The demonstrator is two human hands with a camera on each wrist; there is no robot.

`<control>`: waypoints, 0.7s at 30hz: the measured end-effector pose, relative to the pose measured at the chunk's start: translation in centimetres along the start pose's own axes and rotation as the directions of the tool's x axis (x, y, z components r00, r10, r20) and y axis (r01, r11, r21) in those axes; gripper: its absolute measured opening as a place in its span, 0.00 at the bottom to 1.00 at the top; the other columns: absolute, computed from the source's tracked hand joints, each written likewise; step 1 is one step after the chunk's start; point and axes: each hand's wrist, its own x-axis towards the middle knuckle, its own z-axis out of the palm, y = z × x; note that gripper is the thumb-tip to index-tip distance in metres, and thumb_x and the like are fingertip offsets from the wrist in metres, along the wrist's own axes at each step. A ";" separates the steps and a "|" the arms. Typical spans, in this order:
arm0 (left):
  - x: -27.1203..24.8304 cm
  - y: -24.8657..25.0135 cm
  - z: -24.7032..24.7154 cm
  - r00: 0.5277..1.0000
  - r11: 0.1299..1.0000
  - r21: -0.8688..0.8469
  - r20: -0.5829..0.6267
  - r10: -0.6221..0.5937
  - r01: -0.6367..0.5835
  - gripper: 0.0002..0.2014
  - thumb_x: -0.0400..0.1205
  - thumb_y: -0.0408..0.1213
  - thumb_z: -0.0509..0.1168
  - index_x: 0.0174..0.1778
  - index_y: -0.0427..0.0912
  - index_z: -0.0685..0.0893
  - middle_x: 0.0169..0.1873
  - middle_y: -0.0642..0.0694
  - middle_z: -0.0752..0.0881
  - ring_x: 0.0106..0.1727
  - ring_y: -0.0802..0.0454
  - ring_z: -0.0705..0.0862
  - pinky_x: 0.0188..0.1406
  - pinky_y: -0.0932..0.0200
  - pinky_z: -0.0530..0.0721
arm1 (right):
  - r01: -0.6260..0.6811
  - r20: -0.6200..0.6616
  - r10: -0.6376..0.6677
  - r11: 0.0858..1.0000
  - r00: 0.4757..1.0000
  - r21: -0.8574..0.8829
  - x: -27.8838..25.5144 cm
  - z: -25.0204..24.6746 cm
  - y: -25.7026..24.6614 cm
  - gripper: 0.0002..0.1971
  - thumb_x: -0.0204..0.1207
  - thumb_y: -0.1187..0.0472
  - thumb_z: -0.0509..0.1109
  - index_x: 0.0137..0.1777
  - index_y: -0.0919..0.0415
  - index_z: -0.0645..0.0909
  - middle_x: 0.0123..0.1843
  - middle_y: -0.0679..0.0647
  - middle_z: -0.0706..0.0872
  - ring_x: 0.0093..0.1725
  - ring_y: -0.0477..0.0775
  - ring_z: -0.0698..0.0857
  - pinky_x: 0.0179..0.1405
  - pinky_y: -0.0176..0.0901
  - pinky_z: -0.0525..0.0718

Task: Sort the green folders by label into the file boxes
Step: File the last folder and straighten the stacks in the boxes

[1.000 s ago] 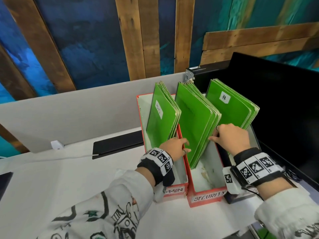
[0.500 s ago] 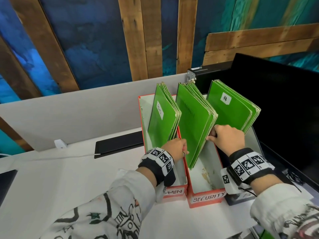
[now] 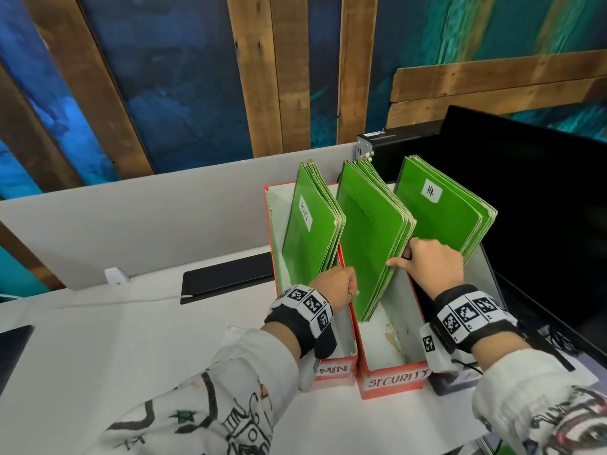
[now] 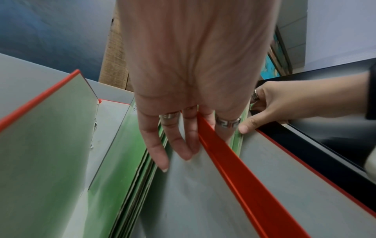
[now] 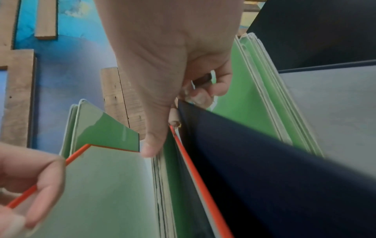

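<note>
Three stacks of green folders (image 3: 371,231) stand in three boxes (image 3: 391,377) on the tabletop (image 3: 98,339). Your left hand (image 3: 335,285) straddles a red divider, fingers (image 4: 156,149) spread and straight. Your right hand (image 3: 430,267) pinches the middle stack's edge.

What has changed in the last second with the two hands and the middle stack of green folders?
The left hand drew back from the middle stack of green folders to the red box wall. The right hand stays at that stack's right edge. All three stacks remain boxed.
</note>
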 end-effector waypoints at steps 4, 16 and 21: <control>0.1 0.0 0.0 1.000 1.000 0.000 0.004 -0.003 0.003 0.04 0.83 0.37 0.62 0.45 0.44 0.72 0.48 0.48 0.75 0.50 0.54 0.74 0.55 0.59 0.73 | 0.006 0.049 -0.007 1.000 0.999 0.014 0.3 -0.4 0.1 0.25 0.62 0.32 0.72 0.35 0.53 0.70 0.34 0.50 0.78 0.37 0.57 0.84 0.32 0.41 0.75; -0.1 0.2 -0.2 1.000 0.999 -0.035 0.009 -0.013 0.013 0.03 0.83 0.36 0.61 0.48 0.41 0.75 0.51 0.44 0.78 0.50 0.54 0.74 0.57 0.59 0.74 | 0.066 -0.080 -0.044 0.955 0.996 0.291 -0.9 -1.2 1.5 0.22 0.73 0.34 0.61 0.40 0.55 0.69 0.21 0.49 0.71 0.19 0.47 0.70 0.19 0.35 0.66; -0.3 0.1 -0.3 1.000 0.999 -0.044 0.009 -0.015 0.016 0.04 0.83 0.36 0.61 0.49 0.39 0.76 0.58 0.39 0.81 0.50 0.53 0.74 0.54 0.60 0.72 | -0.076 -0.284 0.378 0.706 0.881 0.704 -2.0 -0.2 4.4 0.12 0.81 0.57 0.64 0.54 0.64 0.68 0.36 0.59 0.79 0.33 0.58 0.80 0.34 0.49 0.80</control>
